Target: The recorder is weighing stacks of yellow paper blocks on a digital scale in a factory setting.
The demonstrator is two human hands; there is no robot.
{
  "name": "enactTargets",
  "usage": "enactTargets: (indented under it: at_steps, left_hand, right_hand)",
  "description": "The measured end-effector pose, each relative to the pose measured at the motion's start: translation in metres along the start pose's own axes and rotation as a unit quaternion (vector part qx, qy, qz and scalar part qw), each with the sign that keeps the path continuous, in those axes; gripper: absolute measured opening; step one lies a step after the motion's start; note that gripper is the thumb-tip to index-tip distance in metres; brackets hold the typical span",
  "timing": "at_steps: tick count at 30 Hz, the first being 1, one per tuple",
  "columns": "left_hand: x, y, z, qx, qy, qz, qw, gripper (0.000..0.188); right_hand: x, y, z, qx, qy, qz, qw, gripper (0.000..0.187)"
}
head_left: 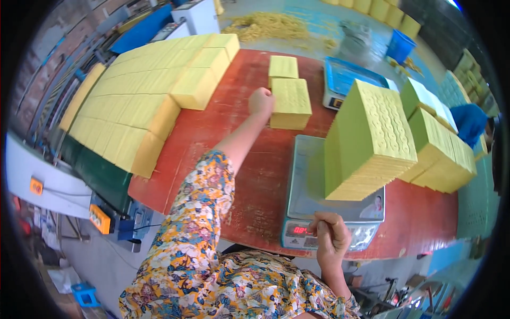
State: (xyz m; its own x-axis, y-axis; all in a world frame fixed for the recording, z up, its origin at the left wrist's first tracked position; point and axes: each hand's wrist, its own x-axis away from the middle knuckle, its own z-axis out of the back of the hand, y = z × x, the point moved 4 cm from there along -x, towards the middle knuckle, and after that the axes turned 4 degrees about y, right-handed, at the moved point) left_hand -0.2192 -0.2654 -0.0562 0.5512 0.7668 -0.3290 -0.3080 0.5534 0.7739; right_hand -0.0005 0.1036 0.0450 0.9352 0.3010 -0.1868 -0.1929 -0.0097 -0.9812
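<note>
Left hand: fist (pixel 261 101) closed, knuckles pressed against the left side of a small yellow stack (pixel 290 104); the floral sleeve (pixel 204 194) runs back from it toward the body.
Small yellow stack: flat block of yellow sheets lying on the red surface (pixel 255 175), touching the left hand on its right.
Second small stack (pixel 282 67): same kind, just beyond the first one, farther from the left hand, apart from it.
Right hand: hand (pixel 330 234) loosely curled, fingers bent inward with the tips drawn together, held over the front panel of the scale (pixel 305 202); whether anything is pinched I cannot tell.
Scale: grey platform scale with a lit red display (pixel 302 230) just left of the right hand, standing at the near edge of the surface.
Tall yellow block (pixel 366 141): thick bundle of embossed yellow sheets standing on the scale's platform, directly beyond the right hand.
More bundles (pixel 443 154): similar yellow blocks to the right of the tall one, on the surface.
Blue scale (pixel 348 77): second scale with a blue tray, beyond the tall block, right of the left hand.
Large spread of stacks (pixel 143 90): rows of yellow stacks covering the area left of the left hand, well apart from it.
</note>
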Motion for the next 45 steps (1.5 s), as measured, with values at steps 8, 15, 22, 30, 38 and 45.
enactTargets:
  at_steps: [8,15,22,30,38,45]
  left_hand:
    - [0.016,-0.048,0.112,-0.016,0.0,-0.079,0.997,0.012]
    - [-0.044,-0.138,0.244,-0.184,0.039,-0.131,0.973,0.011]
    - [-0.109,-0.146,0.247,-0.168,-0.075,-0.336,0.924,0.019]
    - [-0.152,-0.175,0.234,-0.211,-0.2,-0.4,0.87,0.013]
    - [-0.138,-0.16,0.233,-0.229,-0.185,-0.478,0.828,0.009]
    - [-0.128,-0.157,0.225,-0.265,-0.171,-0.51,0.801,0.008]
  right_hand:
    - [0.017,0.03,-0.076,-0.033,-0.261,-0.074,0.962,0.018]
    - [0.015,0.049,-0.153,-0.041,-0.293,-0.127,0.947,0.015]
    - [0.02,0.057,-0.244,-0.057,-0.272,-0.163,0.947,0.017]
    - [0.015,0.067,-0.269,0.034,-0.204,-0.077,0.975,0.018]
    - [0.03,0.067,-0.268,-0.004,-0.163,-0.05,0.985,0.015]
    - [0.038,0.062,-0.252,0.006,-0.12,-0.048,0.992,0.016]
